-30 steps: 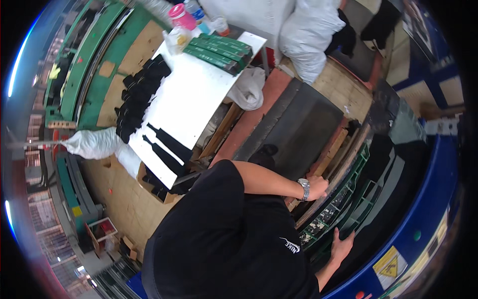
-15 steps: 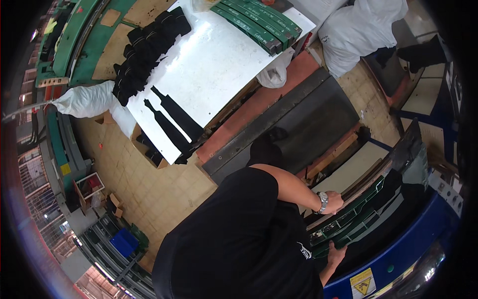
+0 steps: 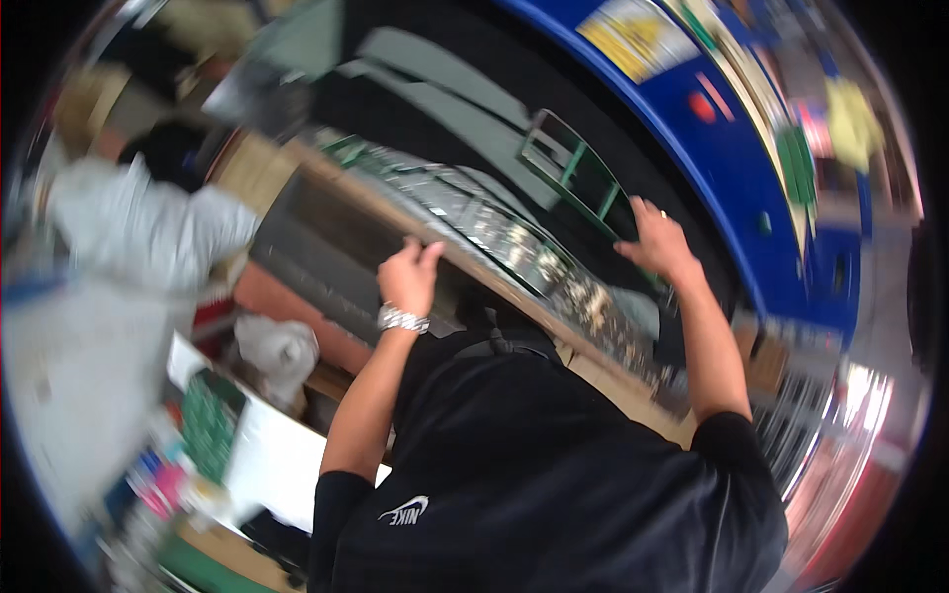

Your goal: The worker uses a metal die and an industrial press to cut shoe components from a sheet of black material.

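Observation:
My left hand, with a metal-band watch on its wrist, is just over the near edge of the machine's work bed, beside a wooden strip. Its thumb and forefinger are apart, with nothing seen between them. My right hand, wearing a ring, curls its fingers and thumb around the near end of a narrow green cutting die with cross bars. That die lies over black material. Grey-green strips show beside it. Motion blur smears the bed.
A blue machine housing with a yellow warning label curves along the far side. Behind me on the left are a white table, a white plastic bag and a large white sack. Cardboard boxes stand at the right.
My view has swung round so the machine bed lies ahead of me. My left hand looks looser and more open at the bed edge; my right hand is still at the green die.

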Demonstrator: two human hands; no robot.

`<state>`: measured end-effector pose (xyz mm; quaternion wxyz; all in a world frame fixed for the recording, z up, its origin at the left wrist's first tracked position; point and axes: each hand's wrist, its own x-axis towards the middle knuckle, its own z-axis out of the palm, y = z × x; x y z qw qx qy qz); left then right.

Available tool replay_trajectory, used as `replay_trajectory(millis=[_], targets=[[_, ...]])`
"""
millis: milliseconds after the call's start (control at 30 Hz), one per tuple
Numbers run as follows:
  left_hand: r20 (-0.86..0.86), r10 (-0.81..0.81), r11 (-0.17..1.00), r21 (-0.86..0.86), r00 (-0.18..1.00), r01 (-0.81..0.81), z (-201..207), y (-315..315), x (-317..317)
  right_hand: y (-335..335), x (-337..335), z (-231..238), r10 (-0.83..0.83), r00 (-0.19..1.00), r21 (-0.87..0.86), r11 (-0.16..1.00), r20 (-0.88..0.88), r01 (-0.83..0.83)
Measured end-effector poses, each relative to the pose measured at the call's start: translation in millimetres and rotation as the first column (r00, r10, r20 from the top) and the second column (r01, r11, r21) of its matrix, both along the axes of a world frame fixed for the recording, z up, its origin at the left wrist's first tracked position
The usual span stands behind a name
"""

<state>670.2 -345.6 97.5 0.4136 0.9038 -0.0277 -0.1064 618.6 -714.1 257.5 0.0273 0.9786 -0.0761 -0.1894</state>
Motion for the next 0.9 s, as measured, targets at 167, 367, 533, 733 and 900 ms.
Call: replay_trajectory(millis=[167, 367, 533, 733, 900], targets=[[-0.119, -0.070, 0.975, -0.216, 0.990, 0.043, -9, 16, 8, -50, -100, 24, -0.363, 0.928, -0.085, 0.930, -0.081, 0.357], [-0.321, -0.263, 0.952, 0.066, 0.910, 0.298, 31, 31, 25, -109, -179, -3, -0.437, 0.898, -0.037, 0.900, -0.053, 0.435], [-0.065, -0.328, 0.924, 0.187, 0.942, 0.335, 86, -61, 8, -126, -174, -23, -0.322, 0.926, 0.164, 0.942, 0.197, 0.293], [0.181, -0.634, 0.773, 0.173, 0.752, 0.610, 68, -180, 2, -105, -159, -68, -0.254, 0.927, 0.376, 0.916, 0.278, 0.138], [0.136, -0.720, 0.672, 0.385, 0.681, 0.633, 54, -208, 16, -115, -212, -80, -0.385, 0.798, 0.397, 0.895, 0.463, 0.201]])
